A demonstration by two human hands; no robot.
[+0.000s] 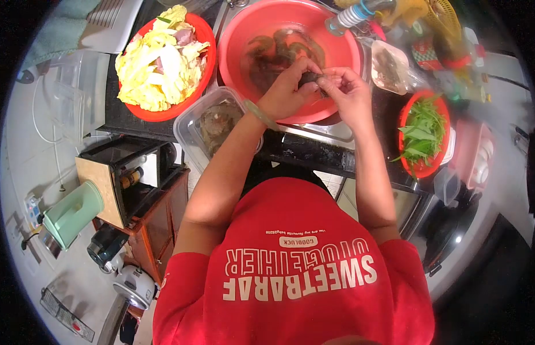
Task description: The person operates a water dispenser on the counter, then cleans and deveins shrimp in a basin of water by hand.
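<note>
A large pink basin holds water and several dark, curved shrimp. Over its near side, my left hand is closed around a dark shrimp, which the fingers partly cover. My right hand meets it from the other side, thumb and fingertips pinched at the shrimp's end. Under my left forearm stands a clear plastic container with greyish shrimp-like pieces inside, too blurred to make out fully.
Left of the basin is a red bowl of cabbage leaves. To the right sit a clear tray, a red basket of green leaves, a pink box with eggs and a blue-banded bottle. The metal sink edge runs in front.
</note>
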